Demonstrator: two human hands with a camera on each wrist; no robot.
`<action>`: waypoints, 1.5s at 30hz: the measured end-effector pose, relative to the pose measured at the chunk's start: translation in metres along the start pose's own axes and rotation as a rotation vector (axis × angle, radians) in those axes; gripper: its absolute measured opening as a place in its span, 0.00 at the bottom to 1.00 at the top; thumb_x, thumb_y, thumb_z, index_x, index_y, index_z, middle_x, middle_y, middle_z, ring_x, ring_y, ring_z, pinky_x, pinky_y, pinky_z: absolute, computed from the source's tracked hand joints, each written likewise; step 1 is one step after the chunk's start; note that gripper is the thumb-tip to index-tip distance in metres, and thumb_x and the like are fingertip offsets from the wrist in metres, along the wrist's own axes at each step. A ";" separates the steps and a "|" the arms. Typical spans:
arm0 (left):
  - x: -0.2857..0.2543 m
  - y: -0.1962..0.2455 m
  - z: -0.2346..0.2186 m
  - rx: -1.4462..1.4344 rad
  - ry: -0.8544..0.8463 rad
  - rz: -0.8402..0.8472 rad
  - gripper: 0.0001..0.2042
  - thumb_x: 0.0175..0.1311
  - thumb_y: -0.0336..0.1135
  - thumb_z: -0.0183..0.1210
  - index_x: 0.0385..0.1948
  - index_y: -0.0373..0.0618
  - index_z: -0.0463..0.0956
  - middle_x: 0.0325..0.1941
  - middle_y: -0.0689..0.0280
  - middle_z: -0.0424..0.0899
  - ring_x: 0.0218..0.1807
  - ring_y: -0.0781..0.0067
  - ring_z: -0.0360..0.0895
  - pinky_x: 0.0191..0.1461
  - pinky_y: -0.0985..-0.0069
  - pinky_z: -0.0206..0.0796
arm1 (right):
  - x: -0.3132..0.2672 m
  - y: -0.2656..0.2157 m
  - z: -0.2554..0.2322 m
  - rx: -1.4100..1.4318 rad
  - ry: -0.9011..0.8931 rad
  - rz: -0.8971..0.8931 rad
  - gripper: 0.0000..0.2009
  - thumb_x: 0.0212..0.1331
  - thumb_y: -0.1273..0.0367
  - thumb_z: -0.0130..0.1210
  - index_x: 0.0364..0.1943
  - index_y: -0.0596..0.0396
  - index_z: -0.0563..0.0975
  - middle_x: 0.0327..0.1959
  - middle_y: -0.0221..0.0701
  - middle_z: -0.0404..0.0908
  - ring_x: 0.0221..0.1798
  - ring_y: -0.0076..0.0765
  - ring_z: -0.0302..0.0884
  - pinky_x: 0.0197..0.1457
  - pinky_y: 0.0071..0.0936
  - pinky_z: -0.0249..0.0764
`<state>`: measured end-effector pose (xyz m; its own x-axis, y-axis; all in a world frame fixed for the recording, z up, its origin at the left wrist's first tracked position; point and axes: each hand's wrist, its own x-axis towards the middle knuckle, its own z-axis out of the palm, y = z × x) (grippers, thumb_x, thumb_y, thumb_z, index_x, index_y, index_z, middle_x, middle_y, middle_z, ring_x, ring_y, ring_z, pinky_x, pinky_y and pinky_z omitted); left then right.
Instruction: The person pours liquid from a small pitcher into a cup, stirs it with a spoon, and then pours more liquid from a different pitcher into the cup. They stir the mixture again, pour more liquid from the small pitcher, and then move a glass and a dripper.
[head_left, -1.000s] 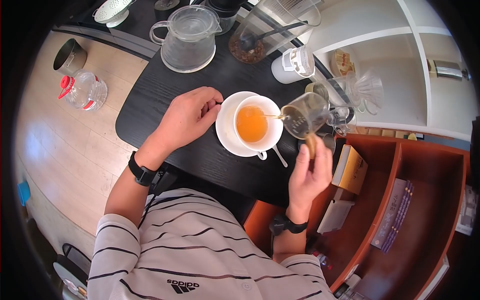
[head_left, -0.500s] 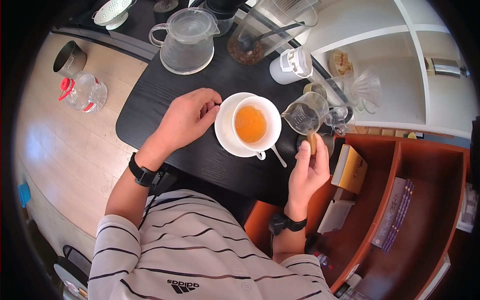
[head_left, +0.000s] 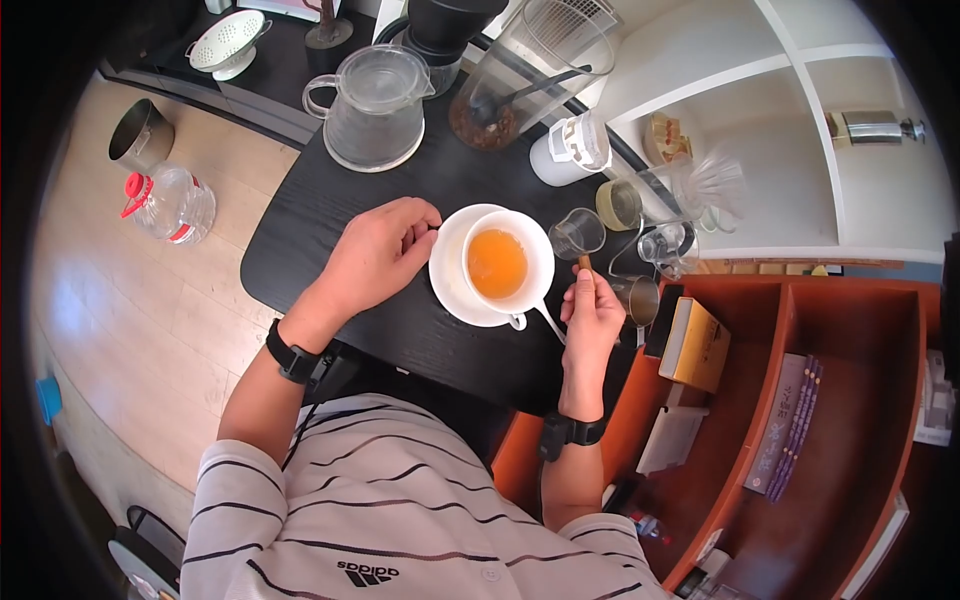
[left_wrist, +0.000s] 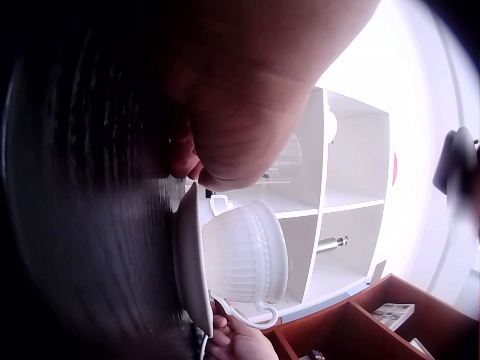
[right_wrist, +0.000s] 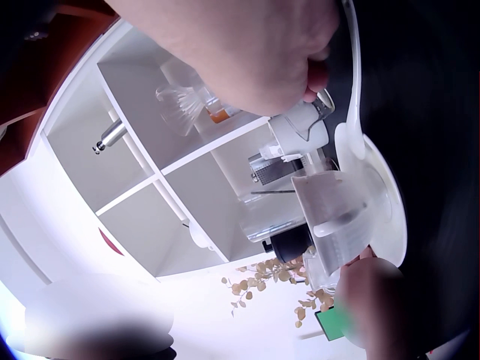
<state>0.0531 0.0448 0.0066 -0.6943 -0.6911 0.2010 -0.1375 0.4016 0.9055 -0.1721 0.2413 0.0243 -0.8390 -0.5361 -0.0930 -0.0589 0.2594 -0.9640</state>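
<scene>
A white cup with orange-brown liquid in it stands on a white saucer. My left hand lies at the saucer's left side, thumb and curled fingers at its rim; in the left wrist view these fingertips meet the saucer's edge. With the fingers of my right hand I grip the wooden handle of a small glass pitcher, which sits upright, right of the cup. A white spoon reaches from the saucer toward my right hand.
Behind the cup stand a lidded glass server, a tall clear container with a dark scoop, and a white cup with a drip bag. Several glass vessels and a metal cup line the right side, near a red-brown shelf.
The stream from the pitcher into the cup has stopped. My right hand has brought the pitcher upright and lowered it beside the cup. My left hand stays at the saucer.
</scene>
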 end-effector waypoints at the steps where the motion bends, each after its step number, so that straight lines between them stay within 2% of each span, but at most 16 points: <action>1: 0.000 0.001 0.000 -0.005 -0.002 -0.007 0.06 0.71 0.28 0.64 0.46 0.39 0.82 0.31 0.64 0.80 0.29 0.73 0.76 0.36 0.74 0.71 | 0.001 0.001 0.000 -0.003 -0.012 0.004 0.13 0.81 0.64 0.56 0.49 0.62 0.84 0.27 0.20 0.78 0.23 0.12 0.68 0.26 0.14 0.62; 5: 0.000 0.001 0.000 -0.003 -0.003 -0.003 0.06 0.71 0.28 0.64 0.46 0.39 0.82 0.31 0.65 0.81 0.29 0.74 0.77 0.36 0.75 0.71 | 0.009 0.011 -0.003 -0.024 -0.040 0.026 0.15 0.82 0.62 0.56 0.49 0.62 0.84 0.25 0.19 0.77 0.23 0.12 0.68 0.26 0.15 0.61; 7: 0.000 0.000 0.001 -0.004 0.003 -0.009 0.06 0.71 0.28 0.64 0.45 0.39 0.82 0.31 0.65 0.81 0.29 0.74 0.77 0.36 0.75 0.71 | 0.014 0.017 -0.004 -0.218 -0.030 -0.057 0.16 0.81 0.61 0.57 0.50 0.63 0.84 0.23 0.21 0.77 0.23 0.16 0.71 0.28 0.20 0.65; 8: 0.000 -0.001 0.001 -0.001 0.005 -0.004 0.06 0.71 0.28 0.64 0.45 0.39 0.82 0.31 0.65 0.81 0.29 0.74 0.77 0.36 0.75 0.71 | 0.013 0.017 -0.005 -0.214 -0.029 -0.062 0.16 0.81 0.61 0.57 0.50 0.63 0.84 0.23 0.21 0.77 0.23 0.16 0.71 0.28 0.20 0.65; 10: 0.000 -0.001 0.001 -0.003 0.002 -0.006 0.06 0.71 0.28 0.64 0.45 0.39 0.82 0.31 0.65 0.81 0.29 0.75 0.77 0.36 0.75 0.71 | 0.003 0.014 -0.006 -0.459 0.076 -0.197 0.16 0.79 0.60 0.59 0.50 0.64 0.83 0.21 0.27 0.78 0.24 0.22 0.75 0.30 0.27 0.70; 13: -0.001 0.001 0.000 -0.003 0.002 -0.006 0.06 0.71 0.28 0.64 0.45 0.39 0.82 0.31 0.65 0.81 0.29 0.75 0.77 0.36 0.75 0.71 | -0.022 -0.004 -0.008 -0.591 0.176 -0.285 0.14 0.77 0.62 0.61 0.48 0.62 0.82 0.22 0.32 0.80 0.25 0.27 0.77 0.32 0.30 0.73; 14: 0.000 0.001 0.000 -0.001 0.003 0.000 0.06 0.71 0.28 0.64 0.45 0.39 0.82 0.31 0.65 0.81 0.29 0.75 0.77 0.36 0.75 0.71 | -0.026 0.000 -0.012 -0.587 0.180 -0.289 0.14 0.77 0.62 0.61 0.48 0.62 0.82 0.22 0.32 0.80 0.25 0.27 0.77 0.32 0.30 0.73; 16: -0.001 0.002 0.000 0.019 0.003 0.010 0.06 0.71 0.28 0.64 0.45 0.38 0.82 0.31 0.65 0.82 0.29 0.75 0.77 0.36 0.75 0.71 | -0.032 0.009 -0.019 -0.545 0.132 -0.481 0.11 0.76 0.64 0.63 0.47 0.60 0.82 0.22 0.31 0.80 0.24 0.29 0.77 0.32 0.30 0.73; 18: -0.001 0.002 0.000 0.019 0.006 0.017 0.06 0.71 0.28 0.64 0.45 0.38 0.82 0.31 0.65 0.82 0.29 0.75 0.77 0.36 0.76 0.71 | -0.039 0.012 -0.025 -0.518 0.109 -0.465 0.09 0.73 0.68 0.65 0.46 0.60 0.82 0.23 0.31 0.78 0.25 0.28 0.74 0.32 0.31 0.73; 20: -0.001 0.002 0.000 0.026 0.009 0.027 0.06 0.71 0.28 0.64 0.45 0.38 0.82 0.31 0.65 0.82 0.29 0.75 0.78 0.36 0.76 0.71 | -0.041 0.018 -0.030 -0.524 0.088 -0.556 0.07 0.71 0.70 0.67 0.43 0.59 0.84 0.26 0.27 0.77 0.28 0.22 0.72 0.33 0.26 0.71; 21: -0.002 0.001 0.001 0.028 0.010 0.020 0.06 0.71 0.28 0.64 0.45 0.38 0.82 0.31 0.65 0.83 0.29 0.76 0.78 0.35 0.76 0.71 | -0.041 0.022 -0.030 -0.507 0.094 -0.591 0.06 0.67 0.73 0.69 0.43 0.60 0.84 0.28 0.27 0.74 0.29 0.23 0.69 0.32 0.25 0.70; 22: -0.002 0.000 0.001 0.032 0.012 0.014 0.06 0.71 0.28 0.64 0.45 0.38 0.82 0.31 0.65 0.83 0.29 0.76 0.78 0.35 0.76 0.71 | -0.042 0.025 -0.030 -0.496 0.104 -0.595 0.06 0.67 0.73 0.69 0.43 0.60 0.84 0.28 0.27 0.74 0.29 0.23 0.69 0.32 0.25 0.70; 24: -0.002 -0.001 0.002 0.038 0.019 0.021 0.06 0.71 0.28 0.64 0.45 0.38 0.83 0.31 0.65 0.84 0.30 0.76 0.79 0.36 0.76 0.71 | -0.043 0.030 -0.033 -0.530 0.071 -0.623 0.09 0.65 0.73 0.71 0.44 0.61 0.84 0.28 0.32 0.72 0.28 0.30 0.71 0.31 0.31 0.70; 32: -0.003 -0.004 0.005 0.057 0.042 0.058 0.06 0.70 0.27 0.64 0.45 0.37 0.84 0.32 0.65 0.86 0.31 0.79 0.79 0.38 0.77 0.73 | -0.043 0.028 -0.034 -0.454 0.105 -0.633 0.09 0.63 0.72 0.72 0.44 0.59 0.85 0.27 0.33 0.73 0.27 0.33 0.71 0.31 0.33 0.71; 34: -0.004 -0.004 0.005 0.056 0.051 0.043 0.07 0.67 0.26 0.64 0.44 0.36 0.84 0.33 0.60 0.87 0.32 0.71 0.83 0.41 0.73 0.76 | -0.044 0.027 -0.034 -0.451 0.117 -0.642 0.09 0.62 0.72 0.72 0.44 0.58 0.85 0.27 0.33 0.73 0.27 0.33 0.71 0.31 0.34 0.71; 45: -0.001 -0.016 0.009 0.041 0.062 0.087 0.06 0.68 0.27 0.63 0.42 0.37 0.84 0.28 0.63 0.86 0.30 0.77 0.81 0.38 0.75 0.75 | -0.045 0.029 -0.035 -0.443 0.121 -0.662 0.09 0.58 0.69 0.75 0.38 0.55 0.85 0.26 0.32 0.73 0.26 0.35 0.73 0.31 0.35 0.72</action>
<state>0.0494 0.0446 -0.0116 -0.6598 -0.6878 0.3026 -0.1077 0.4851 0.8678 -0.1553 0.3009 0.0094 -0.6057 -0.6063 0.5152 -0.7524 0.2259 -0.6187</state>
